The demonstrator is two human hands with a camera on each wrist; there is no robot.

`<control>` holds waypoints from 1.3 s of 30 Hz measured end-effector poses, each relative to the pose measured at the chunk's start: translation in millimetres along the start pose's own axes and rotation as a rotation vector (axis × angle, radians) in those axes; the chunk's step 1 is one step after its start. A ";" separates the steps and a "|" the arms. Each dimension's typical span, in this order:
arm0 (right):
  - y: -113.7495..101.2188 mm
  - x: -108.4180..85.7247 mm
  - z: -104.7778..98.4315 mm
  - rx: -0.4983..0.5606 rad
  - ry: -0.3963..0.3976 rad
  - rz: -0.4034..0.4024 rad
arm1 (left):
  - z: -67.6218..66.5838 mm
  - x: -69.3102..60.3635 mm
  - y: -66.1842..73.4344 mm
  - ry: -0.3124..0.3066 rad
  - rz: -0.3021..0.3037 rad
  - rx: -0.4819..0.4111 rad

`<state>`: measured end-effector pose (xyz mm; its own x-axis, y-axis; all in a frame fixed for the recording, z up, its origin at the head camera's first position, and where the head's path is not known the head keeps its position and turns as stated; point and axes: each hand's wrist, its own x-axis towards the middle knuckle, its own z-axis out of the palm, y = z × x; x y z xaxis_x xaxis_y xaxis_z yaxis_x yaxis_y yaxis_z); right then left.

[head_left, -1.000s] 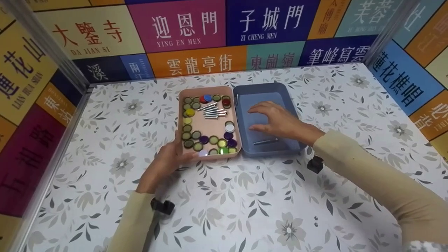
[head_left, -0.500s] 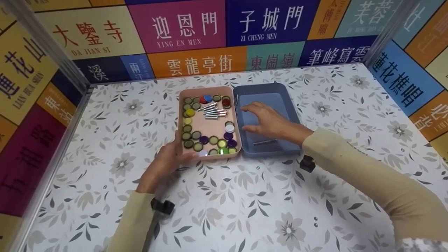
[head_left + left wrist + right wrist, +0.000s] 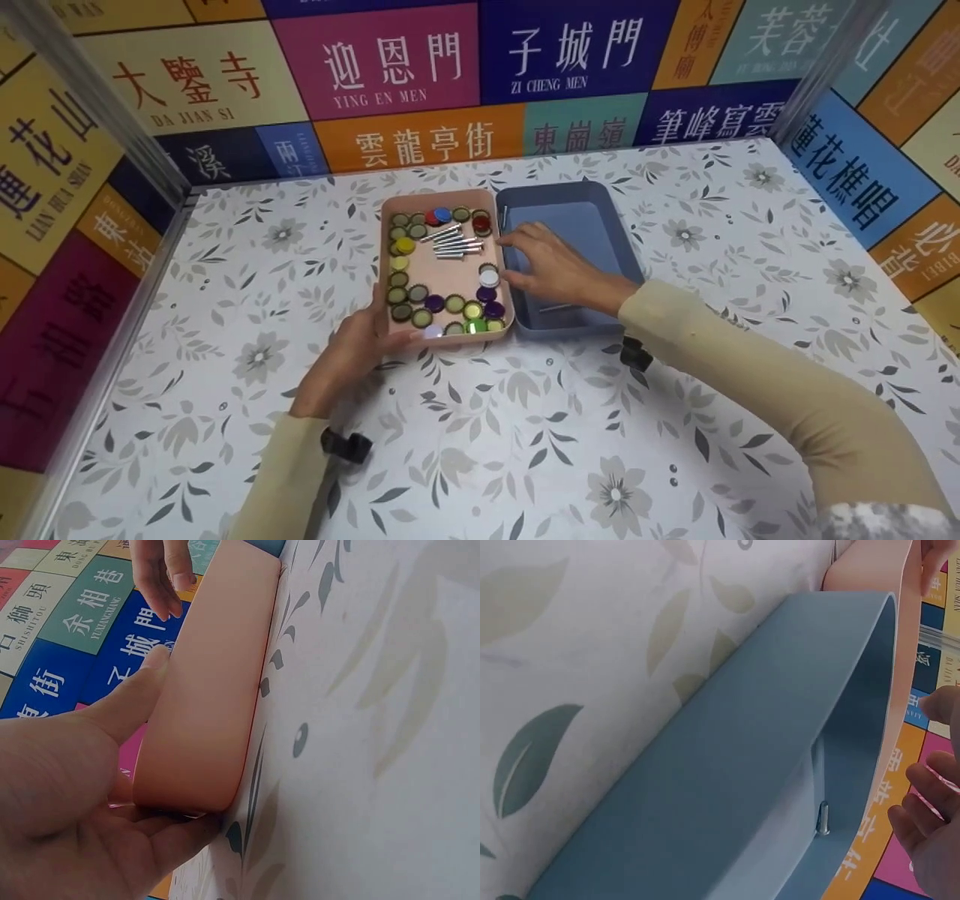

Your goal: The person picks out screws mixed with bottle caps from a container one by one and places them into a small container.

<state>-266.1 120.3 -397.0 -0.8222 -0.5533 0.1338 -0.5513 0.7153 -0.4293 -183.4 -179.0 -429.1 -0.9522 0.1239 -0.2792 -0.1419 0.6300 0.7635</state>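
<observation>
My left hand [image 3: 349, 349] holds the near left corner of a pink tray [image 3: 496, 206]. In the left wrist view its thumb lies at the rim and its fingers wrap the corner of the pink wall [image 3: 206, 682]. Inside are bottle caps [image 3: 433, 304] of several colours and a bunch of silver nail-like rods [image 3: 456, 244]. Over the left side of a blue tray [image 3: 589, 217] hovers my right hand [image 3: 559, 266], fingertips near the shared rims. Its fingers are loosely bent and apart, with nothing visible between them.
One silver rod [image 3: 503, 217] lies along the blue tray's left wall, and another rod [image 3: 555, 306] near its front. The trays stand side by side on a flower-patterned tabletop [image 3: 525, 427]. Panels with lettering [image 3: 390, 64] enclose the back and sides.
My right hand has moved left across the blue tray, up to the rims between the trays. The left hand stays on the pink tray. The head view has shifted slightly.
</observation>
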 end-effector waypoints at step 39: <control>-11.1 44.2 8.0 0.086 -0.088 0.008 | -0.5 1.8 -0.3 -0.018 -0.044 0.024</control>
<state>-295.2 84.5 -393.5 -0.8088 -0.5857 0.0526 -0.5275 0.6829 -0.5054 -185.2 -179.3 -429.6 -0.9401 0.1097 -0.3227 -0.1766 0.6531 0.7364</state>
